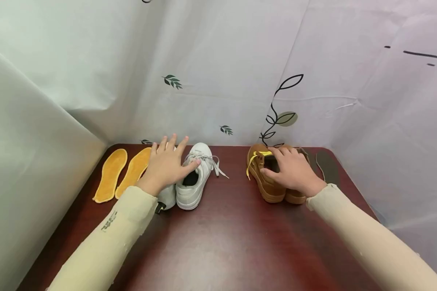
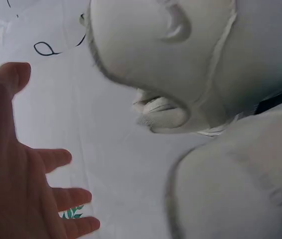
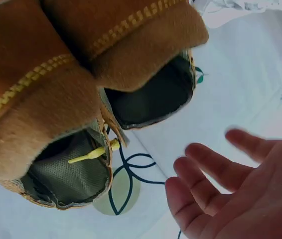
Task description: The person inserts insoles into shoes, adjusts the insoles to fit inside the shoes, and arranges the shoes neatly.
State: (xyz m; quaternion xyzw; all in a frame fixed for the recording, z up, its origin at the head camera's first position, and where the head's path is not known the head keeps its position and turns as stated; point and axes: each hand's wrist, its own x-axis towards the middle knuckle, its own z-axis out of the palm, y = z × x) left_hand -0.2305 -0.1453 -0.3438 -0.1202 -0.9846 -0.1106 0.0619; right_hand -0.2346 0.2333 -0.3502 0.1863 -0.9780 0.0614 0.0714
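Observation:
My left hand (image 1: 164,165), fingers spread, hovers over a pair of white lace-up shoes. The right white shoe (image 1: 188,199) shows its heel and loose laces; the left white shoe (image 1: 167,197) is mostly covered by my hand and sleeve. In the left wrist view that hand (image 2: 21,184) stays apart from the white heels (image 2: 151,45). Over a pair of brown shoes (image 1: 271,190) with yellow laces is my right hand (image 1: 294,167), its fingers loosely extended. The right wrist view shows this hand (image 3: 245,194) beside the brown suede collars (image 3: 41,104), holding nothing.
Two yellow insoles (image 1: 111,176) lie side by side at the table's far left, the second partly behind my left hand. A dark insole (image 1: 328,167) lies right of the brown shoes. White patterned cloth (image 1: 211,72) hangs behind the dark red table (image 1: 218,234).

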